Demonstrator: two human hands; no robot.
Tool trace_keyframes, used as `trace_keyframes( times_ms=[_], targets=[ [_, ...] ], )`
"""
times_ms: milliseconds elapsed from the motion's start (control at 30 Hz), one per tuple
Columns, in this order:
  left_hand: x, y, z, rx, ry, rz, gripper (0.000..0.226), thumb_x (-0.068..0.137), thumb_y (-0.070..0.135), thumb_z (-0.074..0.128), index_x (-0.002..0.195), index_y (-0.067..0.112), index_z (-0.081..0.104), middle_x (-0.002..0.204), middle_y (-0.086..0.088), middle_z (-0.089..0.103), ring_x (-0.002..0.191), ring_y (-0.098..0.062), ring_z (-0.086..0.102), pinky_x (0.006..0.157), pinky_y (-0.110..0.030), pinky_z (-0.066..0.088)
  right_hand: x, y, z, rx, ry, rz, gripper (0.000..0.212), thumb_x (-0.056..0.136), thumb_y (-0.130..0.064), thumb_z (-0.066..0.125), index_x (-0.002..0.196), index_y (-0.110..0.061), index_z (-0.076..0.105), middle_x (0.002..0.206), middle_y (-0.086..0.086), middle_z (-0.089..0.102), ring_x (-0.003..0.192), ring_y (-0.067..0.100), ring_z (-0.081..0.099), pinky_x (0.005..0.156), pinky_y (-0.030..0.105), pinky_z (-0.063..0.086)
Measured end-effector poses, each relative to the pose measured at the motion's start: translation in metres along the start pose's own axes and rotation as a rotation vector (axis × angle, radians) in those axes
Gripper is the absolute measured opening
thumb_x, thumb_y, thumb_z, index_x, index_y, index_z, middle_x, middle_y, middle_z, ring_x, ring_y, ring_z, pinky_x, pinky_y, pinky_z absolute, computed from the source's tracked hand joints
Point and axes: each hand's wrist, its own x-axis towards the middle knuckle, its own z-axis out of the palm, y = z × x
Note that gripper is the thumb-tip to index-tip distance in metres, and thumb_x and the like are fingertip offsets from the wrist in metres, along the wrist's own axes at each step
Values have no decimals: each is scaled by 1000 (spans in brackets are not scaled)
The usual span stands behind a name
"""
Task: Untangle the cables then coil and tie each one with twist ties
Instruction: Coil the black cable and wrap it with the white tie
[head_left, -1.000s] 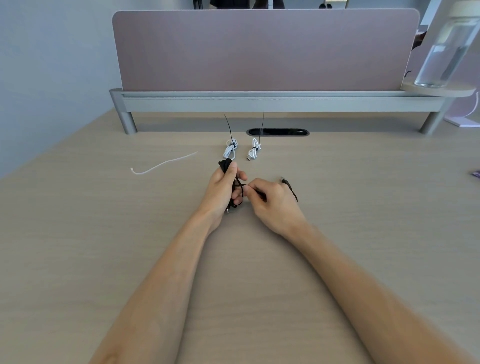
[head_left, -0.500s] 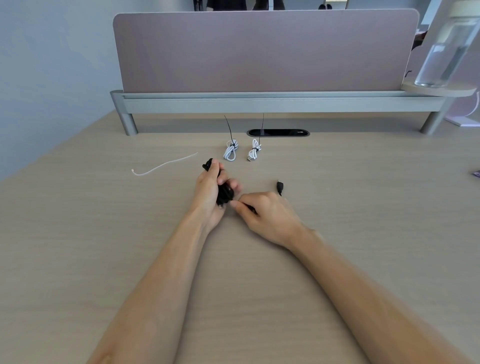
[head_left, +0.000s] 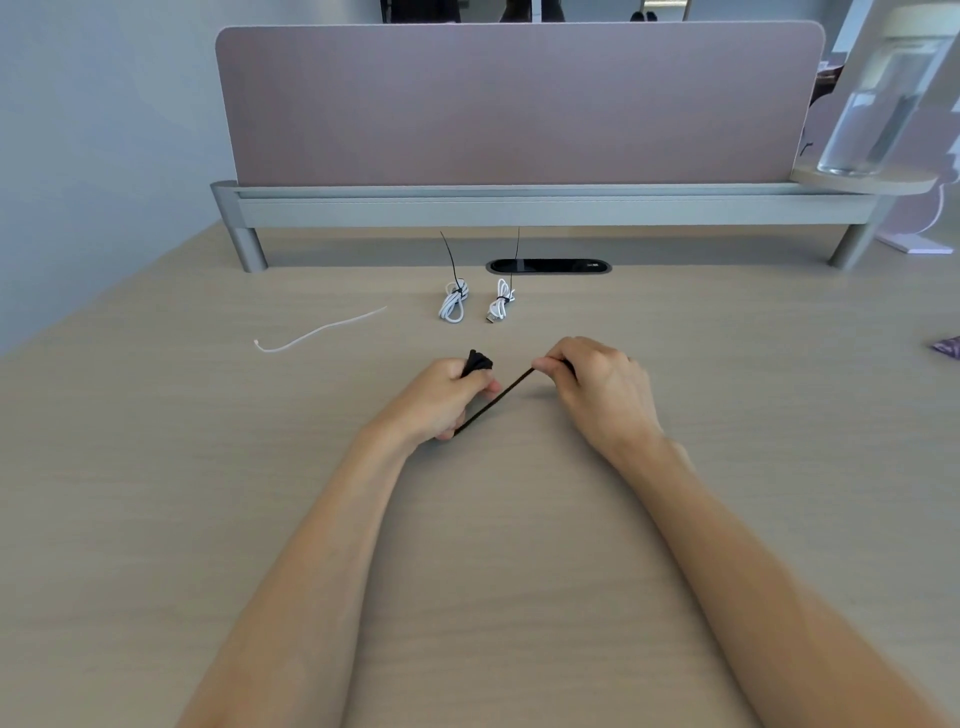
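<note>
- Both arms are reaching out over the desk (head_left: 156, 519), hands low, near the middle.
- L hand (head_left: 441, 397) is curling tight around a black cable bundle (head_left: 478, 361); its top is poking out.
- R hand (head_left: 597, 384) is pinching the cable's loose end (head_left: 498, 399), stretching it straight btwn the hands.
- 2 tied white cables (head_left: 453, 304) are lying behind the hands, w/ a loose white tie (head_left: 317, 330) to their left.
- A pink screen (head_left: 519, 104) is standing at the back.

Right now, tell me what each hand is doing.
Left hand: closed on the coiled black cable bundle.
Right hand: pinched shut on the thin black strand stretched taut from the left hand.
</note>
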Motion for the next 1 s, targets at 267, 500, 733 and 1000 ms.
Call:
trace_keyframes(
  times_ms=[267,500,733,1000],
  targets=[
    [-6,4,-4,-61,-223,2,25,101,30,42,88,13,56,57,5,40,36,-7,18,38,-19,14,1,-12,1,37,23,126,33,92,-49,56,88,-16,61,77,0,65,75,30,59,64,37,46],
    [3,-1,-1,-506,-42,7,22,101,27,35,82,18,41,60,3,35,35,-8,18,37,-16,17,-8,-43,8,430,76,71,11,96,-21,47,90,-17,55,58,-13,47,54,7,46,57,28,33],
    [1,-2,-3,-463,-99,53,39,99,45,41,75,16,42,55,7,40,41,-9,24,41,-23,20,-13,-56,24,419,1,-86,16,95,-24,48,98,-21,63,93,-11,65,80,11,61,71,42,51],
    [4,3,6,-536,225,101,31,104,34,32,82,17,47,54,6,53,35,-9,33,36,-17,25,-20,-63,22,491,-86,3,13,86,-32,60,78,-25,55,72,-11,67,64,10,61,64,36,51]
  ],
)
